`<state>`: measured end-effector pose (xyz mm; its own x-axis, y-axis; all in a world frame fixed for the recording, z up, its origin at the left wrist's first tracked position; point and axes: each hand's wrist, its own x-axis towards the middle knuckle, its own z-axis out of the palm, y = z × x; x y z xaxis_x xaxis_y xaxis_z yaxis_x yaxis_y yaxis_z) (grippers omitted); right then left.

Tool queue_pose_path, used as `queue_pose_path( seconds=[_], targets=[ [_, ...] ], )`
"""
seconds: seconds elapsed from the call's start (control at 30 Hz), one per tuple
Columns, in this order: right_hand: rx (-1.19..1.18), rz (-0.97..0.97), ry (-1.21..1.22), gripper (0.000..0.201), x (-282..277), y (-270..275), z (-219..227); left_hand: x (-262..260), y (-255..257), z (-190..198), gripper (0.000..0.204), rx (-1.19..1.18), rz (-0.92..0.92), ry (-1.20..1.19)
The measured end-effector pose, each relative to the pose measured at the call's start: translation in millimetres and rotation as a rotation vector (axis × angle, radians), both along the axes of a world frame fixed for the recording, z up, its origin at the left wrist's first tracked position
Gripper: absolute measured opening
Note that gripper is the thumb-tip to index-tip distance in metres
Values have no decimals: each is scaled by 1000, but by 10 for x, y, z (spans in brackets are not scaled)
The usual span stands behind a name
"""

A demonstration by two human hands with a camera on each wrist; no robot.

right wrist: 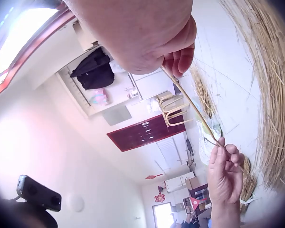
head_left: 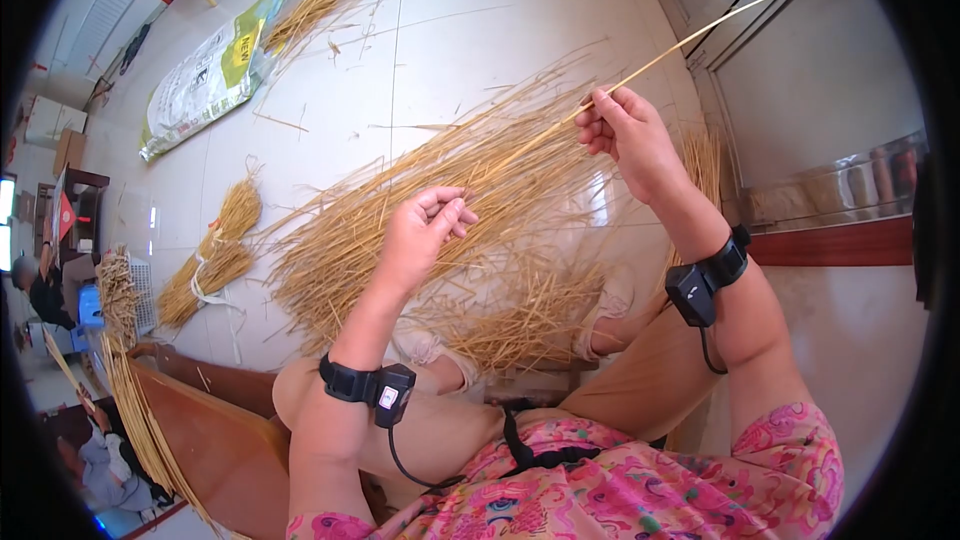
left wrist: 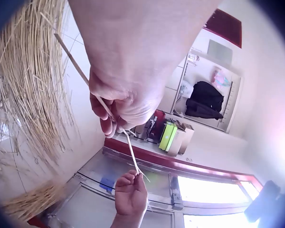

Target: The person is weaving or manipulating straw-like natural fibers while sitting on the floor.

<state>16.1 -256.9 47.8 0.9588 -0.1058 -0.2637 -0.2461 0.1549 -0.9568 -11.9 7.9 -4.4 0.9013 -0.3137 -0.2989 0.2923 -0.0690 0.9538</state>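
One long straw stalk (head_left: pixel 700 32) is stretched between the two hands, above a wide pile of loose straw (head_left: pixel 400 230) on the floor. The right hand (head_left: pixel 630 135) pinches it between thumb and fingers, and its thin end reaches up to the right. The left hand (head_left: pixel 425 230) pinches the lower part, fingers curled. In the left wrist view the stalk (left wrist: pixel 132 152) runs from the left hand (left wrist: pixel 118 102) to the right hand (left wrist: pixel 131 195). The right wrist view shows the stalk (right wrist: pixel 190 100) between the right hand (right wrist: pixel 178 52) and the left hand (right wrist: pixel 224 178).
A tied straw bundle (head_left: pixel 215 250) lies left of the pile. Behind it are a printed sack (head_left: pixel 215 75) and more straw (head_left: pixel 330 5). Short straw (head_left: pixel 530 325) lies between the feet. A brown wooden piece (head_left: pixel 215 430) stands at the left knee, glass doors (head_left: pixel 820 90) at the right.
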Motion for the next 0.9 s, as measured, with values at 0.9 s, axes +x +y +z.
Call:
queue_pose_path(
  seconds=[0.9],
  targets=[
    [6, -37, 15, 24, 21, -144, -8, 396, 800, 78, 16, -68, 777, 44]
  ],
)
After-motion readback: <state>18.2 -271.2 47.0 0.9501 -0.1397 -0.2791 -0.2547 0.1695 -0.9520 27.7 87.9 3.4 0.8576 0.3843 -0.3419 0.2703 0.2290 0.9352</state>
